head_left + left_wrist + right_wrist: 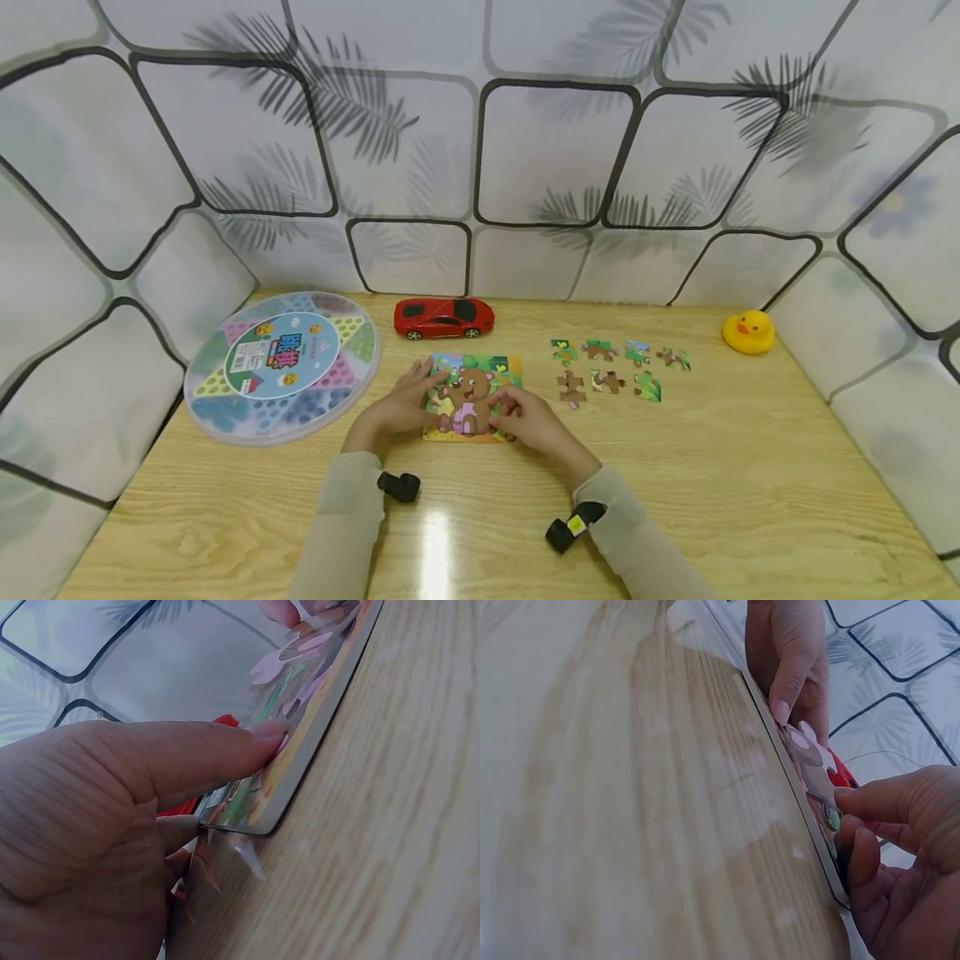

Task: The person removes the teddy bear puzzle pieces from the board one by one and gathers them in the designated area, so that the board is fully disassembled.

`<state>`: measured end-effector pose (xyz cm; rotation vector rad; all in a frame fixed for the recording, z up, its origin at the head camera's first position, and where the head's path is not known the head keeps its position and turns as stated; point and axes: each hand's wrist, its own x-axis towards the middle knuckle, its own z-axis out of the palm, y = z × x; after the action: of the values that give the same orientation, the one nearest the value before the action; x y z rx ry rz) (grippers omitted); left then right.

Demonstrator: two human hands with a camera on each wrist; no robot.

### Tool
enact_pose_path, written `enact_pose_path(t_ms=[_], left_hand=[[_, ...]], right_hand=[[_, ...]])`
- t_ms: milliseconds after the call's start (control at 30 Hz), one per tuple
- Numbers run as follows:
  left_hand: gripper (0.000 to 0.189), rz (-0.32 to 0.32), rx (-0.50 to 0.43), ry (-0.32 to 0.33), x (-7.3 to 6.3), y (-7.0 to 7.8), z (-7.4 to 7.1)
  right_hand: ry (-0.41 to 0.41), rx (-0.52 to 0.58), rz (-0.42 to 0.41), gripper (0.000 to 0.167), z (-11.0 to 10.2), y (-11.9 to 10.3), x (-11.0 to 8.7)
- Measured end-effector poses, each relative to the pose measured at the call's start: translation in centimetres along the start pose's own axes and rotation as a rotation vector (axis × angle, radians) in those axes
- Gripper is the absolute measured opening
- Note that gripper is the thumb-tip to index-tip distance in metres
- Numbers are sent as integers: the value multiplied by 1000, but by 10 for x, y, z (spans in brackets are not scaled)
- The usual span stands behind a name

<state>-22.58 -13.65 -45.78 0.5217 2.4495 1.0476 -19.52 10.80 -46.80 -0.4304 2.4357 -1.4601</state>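
A bear-picture jigsaw puzzle board (pixel 513 372) lies on the wooden table in front of me. My left hand (pixel 406 400) holds the board at its left edge; in the left wrist view the thumb rests on top and the fingers are at the board's edge, partly hidden. At the board's right side, my right hand (pixel 527 417) pinches a pink-and-brown puzzle piece (pixel 814 769) between thumb and fingers. In the right wrist view this piece is raised at a tilt above the board. Several loose puzzle pieces (pixel 606 381) lie in two rows to the right.
A round Chinese checkers set (pixel 281 367) lies at the left. Behind the puzzle board stands a red toy car (pixel 444 318). A yellow rubber duck (pixel 748 332) sits at the far right, by the patterned cloth wall (pixel 555 158) bordering the table (pixel 712 483).
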Motion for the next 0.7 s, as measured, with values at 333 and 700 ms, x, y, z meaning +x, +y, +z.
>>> enact_pose_path(t_ms=[333,700], left_hand=[[79,15,7,3,0,0,0],[78,15,12,6,0,0,-1]], right_hand=[[37,87,11,18,-1,-9,-5],[99,146,48,16,4,-3,0]])
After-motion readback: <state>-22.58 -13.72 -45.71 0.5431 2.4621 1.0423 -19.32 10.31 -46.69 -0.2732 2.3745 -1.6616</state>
